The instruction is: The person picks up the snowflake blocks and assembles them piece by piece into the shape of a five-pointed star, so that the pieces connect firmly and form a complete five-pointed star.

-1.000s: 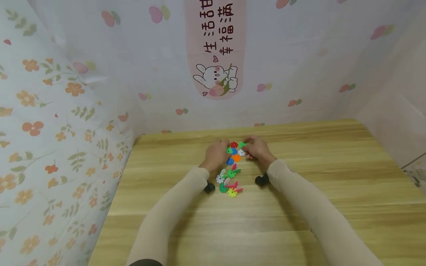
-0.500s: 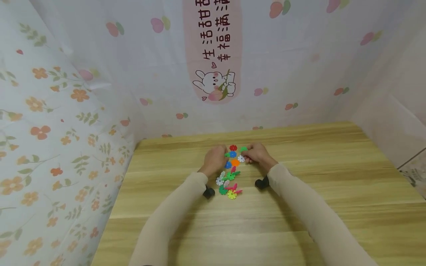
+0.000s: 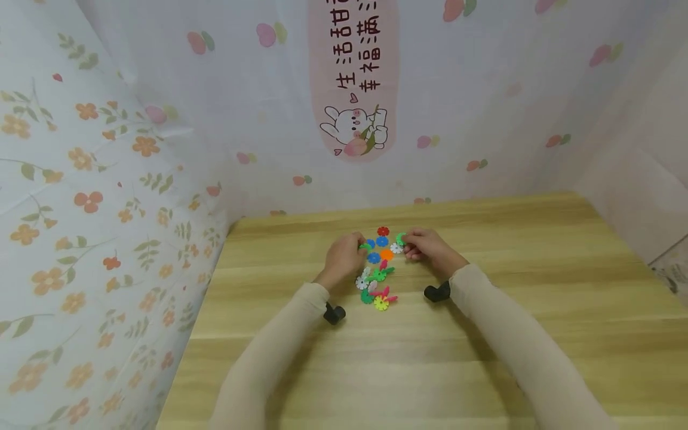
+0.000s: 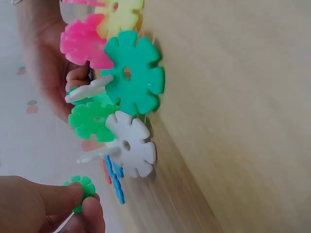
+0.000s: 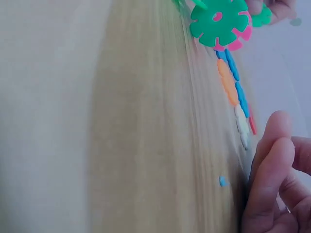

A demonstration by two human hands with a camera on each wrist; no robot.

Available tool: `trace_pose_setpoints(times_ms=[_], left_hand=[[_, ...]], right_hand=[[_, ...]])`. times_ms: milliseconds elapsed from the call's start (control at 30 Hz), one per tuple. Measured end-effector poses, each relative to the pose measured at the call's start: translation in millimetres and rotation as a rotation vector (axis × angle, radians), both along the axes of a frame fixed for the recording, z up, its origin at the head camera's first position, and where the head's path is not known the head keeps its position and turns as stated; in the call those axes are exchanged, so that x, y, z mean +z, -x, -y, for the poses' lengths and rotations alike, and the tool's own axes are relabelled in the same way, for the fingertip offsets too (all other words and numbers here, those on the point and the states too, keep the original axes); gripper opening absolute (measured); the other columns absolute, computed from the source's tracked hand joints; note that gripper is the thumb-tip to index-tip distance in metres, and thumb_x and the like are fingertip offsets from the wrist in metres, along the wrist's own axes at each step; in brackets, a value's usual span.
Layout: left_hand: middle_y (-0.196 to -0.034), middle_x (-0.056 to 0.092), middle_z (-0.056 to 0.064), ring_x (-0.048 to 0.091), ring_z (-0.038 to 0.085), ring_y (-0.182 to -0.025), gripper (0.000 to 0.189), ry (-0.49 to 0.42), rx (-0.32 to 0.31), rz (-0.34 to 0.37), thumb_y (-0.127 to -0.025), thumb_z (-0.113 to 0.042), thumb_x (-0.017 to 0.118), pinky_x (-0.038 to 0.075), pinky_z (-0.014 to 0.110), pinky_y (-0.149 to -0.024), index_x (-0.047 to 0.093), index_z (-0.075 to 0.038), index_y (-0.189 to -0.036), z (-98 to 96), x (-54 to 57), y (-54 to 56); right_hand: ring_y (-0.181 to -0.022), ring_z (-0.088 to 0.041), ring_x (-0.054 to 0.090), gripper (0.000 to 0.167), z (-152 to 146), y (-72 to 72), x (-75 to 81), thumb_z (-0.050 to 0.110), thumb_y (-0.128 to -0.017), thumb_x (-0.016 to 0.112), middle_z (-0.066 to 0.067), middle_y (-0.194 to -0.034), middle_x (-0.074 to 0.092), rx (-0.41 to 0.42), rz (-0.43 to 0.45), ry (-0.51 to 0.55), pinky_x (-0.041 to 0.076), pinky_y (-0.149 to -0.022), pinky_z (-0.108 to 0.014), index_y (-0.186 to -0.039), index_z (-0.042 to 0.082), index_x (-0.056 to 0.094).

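Note:
My left hand (image 3: pixel 344 258) pinches a green notched snowflake disc (image 4: pixel 82 191) between thumb and fingers, raised off the table in the left wrist view. Opposite it, my right hand (image 3: pixel 432 249) has its fingertips closed at another green snowflake disc (image 3: pixel 401 238); in the right wrist view the fingers hide that disc. Loose discs lie between the hands: red (image 3: pixel 383 231), blue (image 3: pixel 382 241), orange (image 3: pixel 386 255) and white (image 3: pixel 396 248). Nearer the front stand joined discs, including a green one (image 4: pixel 133 73), a white one (image 4: pixel 130 144) and a yellow one (image 3: pixel 381 303).
The wood-grain table (image 3: pixel 430 370) spreads around the discs. A patterned cloth (image 3: pixel 242 107) hangs behind and at the left side. A small blue bit (image 5: pixel 222 181) lies on the table near my right hand. Black wrist mounts (image 3: pixel 334 313) sit under both forearms.
My right hand has shifted slightly right with the green disc at its fingertips, away from the white disc. My left hand has drawn a little left with its green disc. The head view has tilted slightly.

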State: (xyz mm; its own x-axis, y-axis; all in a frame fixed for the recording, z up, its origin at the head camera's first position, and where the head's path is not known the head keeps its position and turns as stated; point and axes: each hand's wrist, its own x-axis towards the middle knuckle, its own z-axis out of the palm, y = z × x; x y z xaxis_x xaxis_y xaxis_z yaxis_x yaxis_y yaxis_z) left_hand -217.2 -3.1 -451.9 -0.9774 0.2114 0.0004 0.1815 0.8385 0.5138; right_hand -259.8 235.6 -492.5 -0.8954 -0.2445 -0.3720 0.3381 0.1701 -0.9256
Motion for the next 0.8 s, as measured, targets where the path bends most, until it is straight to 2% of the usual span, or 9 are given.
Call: trace_pose_setpoints(times_ms=[167, 333, 433, 567, 800], left_hand=[[-0.095, 0.068, 0.001, 0.059, 0.017, -0.076, 0.012, -0.025, -0.003, -0.046, -0.099, -0.017, 0.065, 0.050, 0.031, -0.067, 0.067, -0.009, -0.108, 4.3, 3.2, -2.9], [-0.098, 0.070, 0.002, 0.059, 0.016, -0.074, 0.012, -0.051, 0.001, -0.077, -0.098, -0.019, 0.066, 0.050, 0.030, -0.066, 0.068, -0.011, -0.107, 5.9, 11.3, -11.0], [-0.099, 0.069, 0.002, 0.060, 0.016, -0.073, 0.013, -0.079, -0.022, -0.099, -0.098, -0.019, 0.066, 0.050, 0.030, -0.066, 0.068, -0.011, -0.108, 6.7, 16.7, -17.9], [-0.099, 0.070, 0.004, 0.065, 0.015, -0.077, 0.013, -0.138, -0.070, -0.111, -0.099, -0.018, 0.066, 0.053, 0.029, -0.068, 0.067, -0.009, -0.108, 8.6, 21.9, -29.3], [-0.098, 0.071, 0.004, 0.065, 0.012, -0.073, 0.012, -0.221, -0.107, -0.121, -0.098, -0.016, 0.066, 0.053, 0.027, -0.065, 0.069, -0.010, -0.108, 8.5, 25.6, -49.5]], right_hand=[[-0.063, -0.009, 0.061, 0.033, -9.3, -4.0, 2.4, 0.024, -0.105, 0.053, -0.007, -0.086, 0.063, -0.020, 0.032, 0.054, 0.053, -0.060, -0.019, -0.123, -0.004, 0.055], [-0.064, -0.008, 0.063, 0.037, -16.8, -16.5, 3.7, 0.022, -0.105, 0.053, -0.007, -0.089, 0.067, -0.043, 0.068, 0.063, 0.054, -0.060, -0.019, -0.130, -0.006, 0.054], [-0.063, -0.007, 0.062, 0.041, -18.6, -25.9, 6.1, 0.020, -0.103, 0.056, -0.008, -0.091, 0.069, -0.042, 0.038, 0.039, 0.054, -0.061, -0.019, -0.132, -0.009, 0.055], [-0.062, -0.008, 0.061, 0.041, -17.1, -37.6, 12.0, 0.019, -0.101, 0.061, -0.014, -0.094, 0.069, -0.010, -0.029, 0.016, 0.054, -0.060, -0.019, -0.133, -0.006, 0.057], [-0.068, -0.017, 0.063, 0.038, -9.4, -62.8, 31.7, 0.022, -0.100, 0.064, -0.026, -0.099, 0.067, 0.060, -0.129, 0.024, 0.055, -0.062, -0.024, -0.130, 0.000, 0.062]])
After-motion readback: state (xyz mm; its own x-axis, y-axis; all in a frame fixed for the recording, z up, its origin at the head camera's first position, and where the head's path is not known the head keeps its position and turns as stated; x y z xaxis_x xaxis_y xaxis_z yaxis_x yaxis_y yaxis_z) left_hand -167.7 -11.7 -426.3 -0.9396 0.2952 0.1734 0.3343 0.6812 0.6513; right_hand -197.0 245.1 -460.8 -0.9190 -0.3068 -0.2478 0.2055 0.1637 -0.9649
